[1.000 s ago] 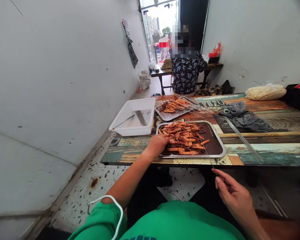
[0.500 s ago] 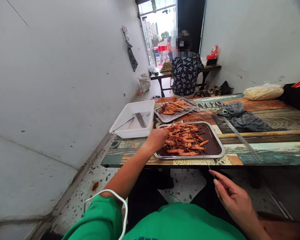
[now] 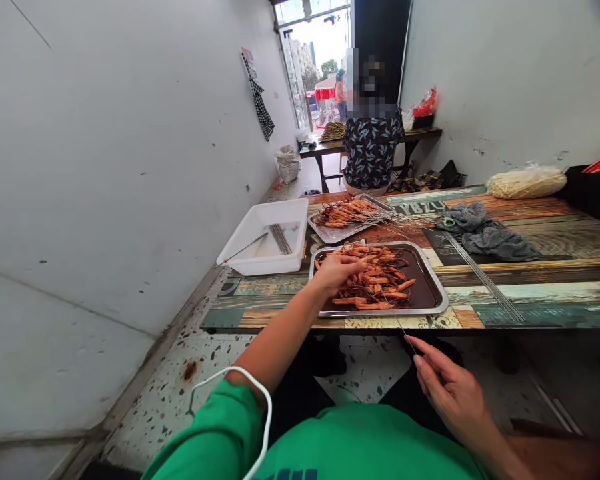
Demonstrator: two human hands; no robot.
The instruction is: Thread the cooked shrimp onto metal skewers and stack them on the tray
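My right hand (image 3: pixel 453 383), below the table's front edge, pinches a thin metal skewer (image 3: pixel 399 325) between thumb and fingers. The skewer slants up and left, its far end over the steel tray (image 3: pixel 437 297). A heap of glossy orange-brown pieces with thin dark strands (image 3: pixel 380 277), of a kind I cannot make out, lies in dark liquid there. My left hand (image 3: pixel 337 272) is over the heap's left side, fingers pressed together and pointing right; whatever they hold blends into the heap.
Behind stands a second tray (image 3: pixel 333 233) with skewered pieces. A white plastic tub (image 3: pixel 260 267) with metal skewers is at left. Right of the tray lie loose skewers (image 3: pixel 485 277), grey cloths (image 3: pixel 500 241) and a bagged pale bundle (image 3: pixel 526 183). A person (image 3: pixel 373 153) sits beyond the table.
My left hand has moved right across the heap from the tray's left edge, and its fingers now show. My right hand has shifted slightly left and up with the skewer.
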